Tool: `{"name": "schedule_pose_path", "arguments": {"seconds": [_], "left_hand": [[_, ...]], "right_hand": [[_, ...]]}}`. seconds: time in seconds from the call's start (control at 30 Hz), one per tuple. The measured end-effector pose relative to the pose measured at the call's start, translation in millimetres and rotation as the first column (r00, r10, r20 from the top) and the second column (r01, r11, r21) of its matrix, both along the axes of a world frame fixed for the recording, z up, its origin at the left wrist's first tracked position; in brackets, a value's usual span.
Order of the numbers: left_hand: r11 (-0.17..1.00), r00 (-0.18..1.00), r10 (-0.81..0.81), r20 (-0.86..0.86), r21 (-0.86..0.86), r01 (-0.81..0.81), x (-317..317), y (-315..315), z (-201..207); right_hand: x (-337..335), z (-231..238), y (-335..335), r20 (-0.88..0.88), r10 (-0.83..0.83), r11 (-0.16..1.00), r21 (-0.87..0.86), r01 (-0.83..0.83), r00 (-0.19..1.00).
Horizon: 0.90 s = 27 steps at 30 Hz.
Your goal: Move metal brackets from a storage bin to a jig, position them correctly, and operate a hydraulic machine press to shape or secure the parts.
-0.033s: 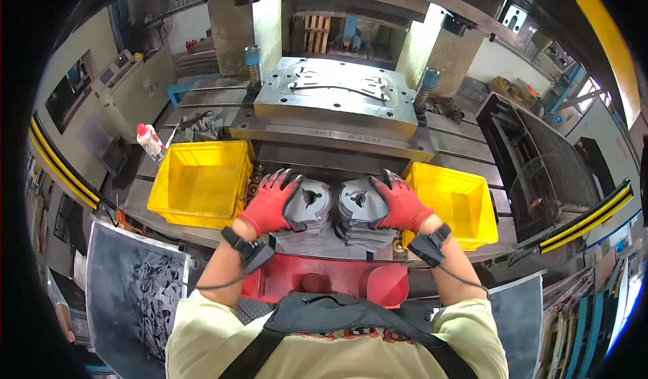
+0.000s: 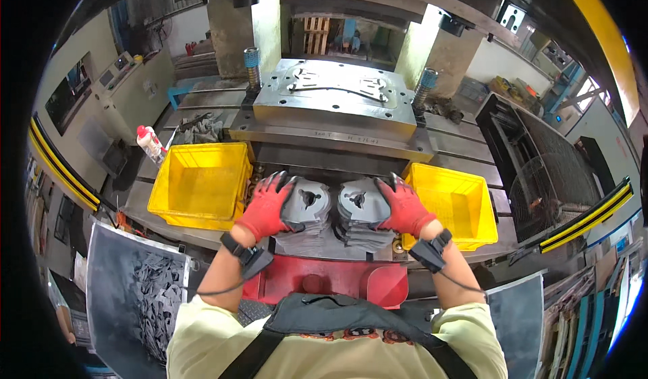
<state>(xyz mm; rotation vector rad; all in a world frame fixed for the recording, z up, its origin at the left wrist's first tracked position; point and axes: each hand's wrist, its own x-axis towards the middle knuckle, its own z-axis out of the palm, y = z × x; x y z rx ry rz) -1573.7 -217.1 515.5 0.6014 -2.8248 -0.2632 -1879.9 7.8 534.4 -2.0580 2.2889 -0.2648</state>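
Observation:
Two stacks of grey stamped metal plates stand side by side on the press bed in front of me. My left hand point(image 2: 266, 207), in a red glove, grips the outer edge of the left stack point(image 2: 309, 207). My right hand point(image 2: 405, 207), also red-gloved, grips the outer edge of the right stack point(image 2: 356, 207). Each top plate is rounded with a dark cut-out in its middle. The stacks almost touch each other. A black wrist device with a cable sits on each forearm.
A yellow bin point(image 2: 199, 183) sits left of the stacks and another yellow bin point(image 2: 455, 207) right. Behind them is the press die block point(image 2: 331, 102) between two columns. A red panel point(image 2: 324, 281) lies below the stacks. A crate of scrap metal point(image 2: 158, 294) stands lower left.

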Motion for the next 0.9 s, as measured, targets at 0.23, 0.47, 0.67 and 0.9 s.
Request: {"name": "schedule_pose_path", "arguments": {"seconds": [0.23,0.47,0.67,0.9], "left_hand": [[0.966,0.971,0.237,0.000,0.104,-0.236,33.8,17.1,-6.8],[0.986,0.993,0.116,-0.005,0.119,-0.114,37.9,16.2,2.0],[0.978,0.991,0.135,0.016,0.160,-0.136,34.4,9.8,4.1],[0.972,0.995,0.098,0.031,0.210,-0.102,25.9,5.8,5.8]], "right_hand": [[-2.7,-16.9,51.5,0.105,-0.130,0.980,-0.138,0.144,0.986],[0.1,21.6,57.5,0.247,-0.158,0.981,-0.070,0.180,0.956],[-20.1,-8.4,42.9,0.258,-0.145,0.984,-0.067,0.168,0.955],[-56.5,-33.2,32.1,0.779,-0.122,0.944,-0.100,0.315,0.615]]}}
